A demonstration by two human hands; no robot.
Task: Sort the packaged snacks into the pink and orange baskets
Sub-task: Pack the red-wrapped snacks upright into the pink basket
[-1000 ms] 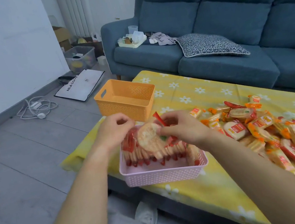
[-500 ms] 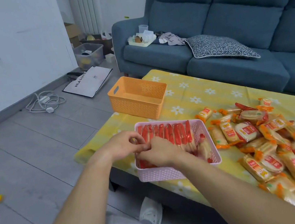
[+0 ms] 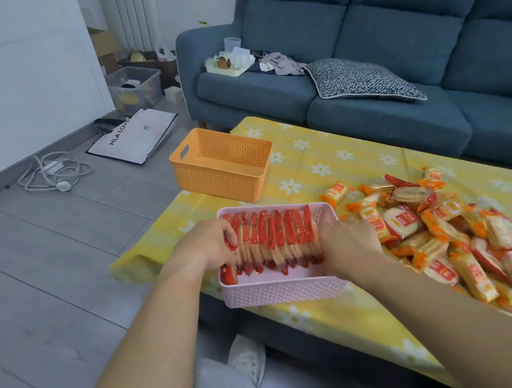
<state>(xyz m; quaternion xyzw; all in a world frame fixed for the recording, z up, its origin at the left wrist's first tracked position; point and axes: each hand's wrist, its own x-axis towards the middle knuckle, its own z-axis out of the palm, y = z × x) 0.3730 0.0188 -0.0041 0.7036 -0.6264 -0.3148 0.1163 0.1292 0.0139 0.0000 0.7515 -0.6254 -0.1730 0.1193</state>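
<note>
- A person's two bare arms reach over a low tabletop [image 3: 325, 157] covered in yellow flower-print cloth.
- 1 second ago both hands held 1 round packet above the pink perforated plastic basket [image 3: 281, 290]. Now nothing is held in the air, and the hands have moved to opposite ends of the row of red-wrapped round cracker packets [image 3: 274, 240] inside it.
- That packet appears sorted, and the row is being squeezed tidy.
- The left hand [image 3: 206, 247] has its fingers curled around the packets at the row's left end.
- The right hand [image 3: 347, 243] rests against the right end. Its fingers are hidden, so I cannot tell their grip.
- Packets stand on edge, flat faces toward the basket's short ends. The row's long axis follows the basket's length, left to right.
- The orange perforated plastic basket [image 3: 221, 165] behind holds nothing visible.
- A loose heap of orange- and red-wrapped snack packets [image 3: 434, 228] lies right, unsorted.
</note>
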